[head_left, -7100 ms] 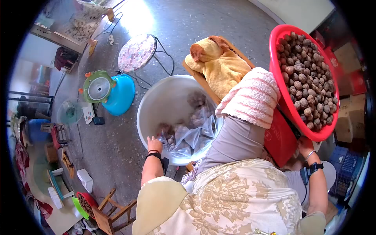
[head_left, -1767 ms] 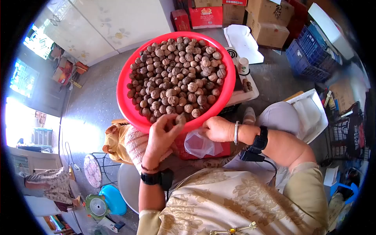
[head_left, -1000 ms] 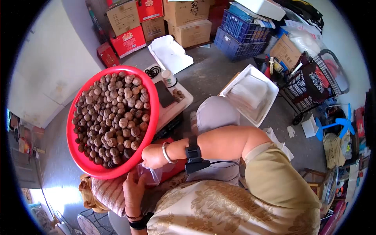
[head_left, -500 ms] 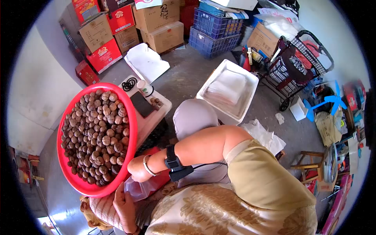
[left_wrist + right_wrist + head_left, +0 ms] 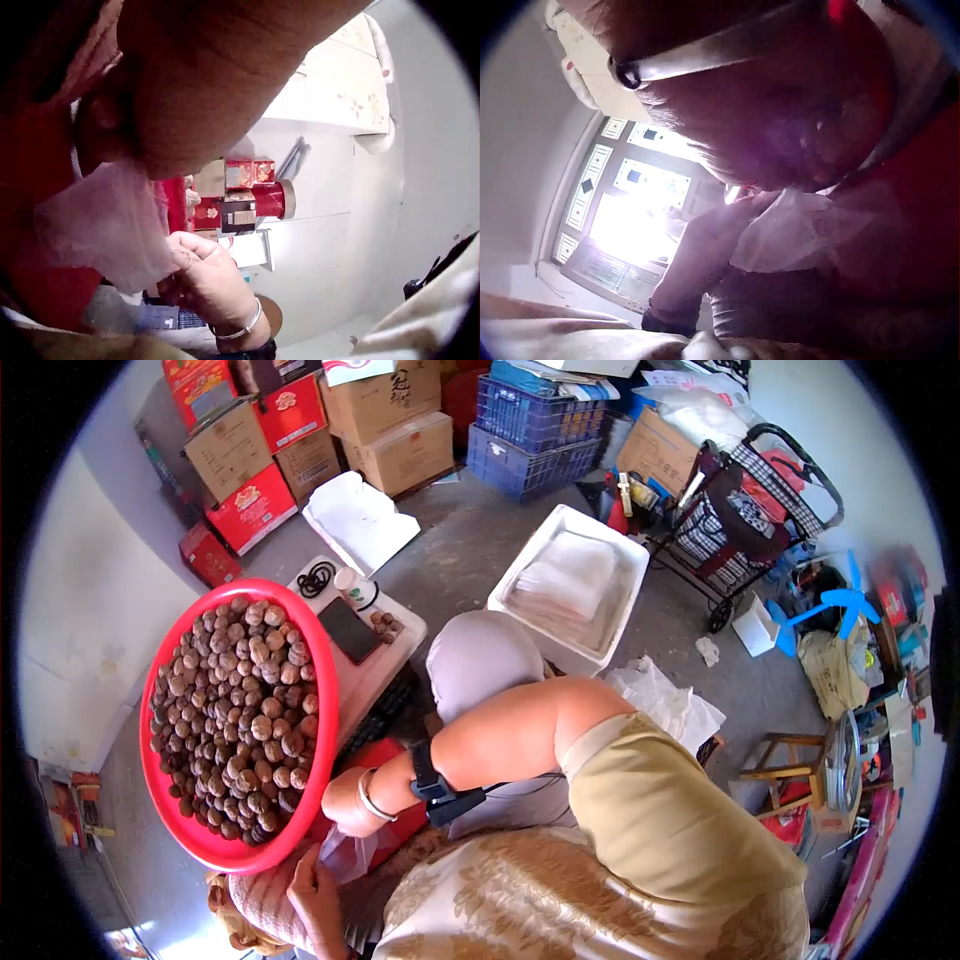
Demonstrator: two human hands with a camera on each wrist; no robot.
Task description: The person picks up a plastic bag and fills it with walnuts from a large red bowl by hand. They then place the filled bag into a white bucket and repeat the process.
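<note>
The right hand pinches the edge of a translucent plastic bag, which hangs between it and the left hand, which grips it too. The step appears to be opening the bag; the next move probably calls for parting thin layers gently. The bag looks limp, whitish and creased. Walnuts fill the red basin just beyond both hands.

The head view has swung right, so the red plastic basin of walnuts now sits at its left, no longer mid-view. The left hand, which earlier reached into a pale tub, then pinched one walnut by the rim, has come down to the clear plastic bag
</note>
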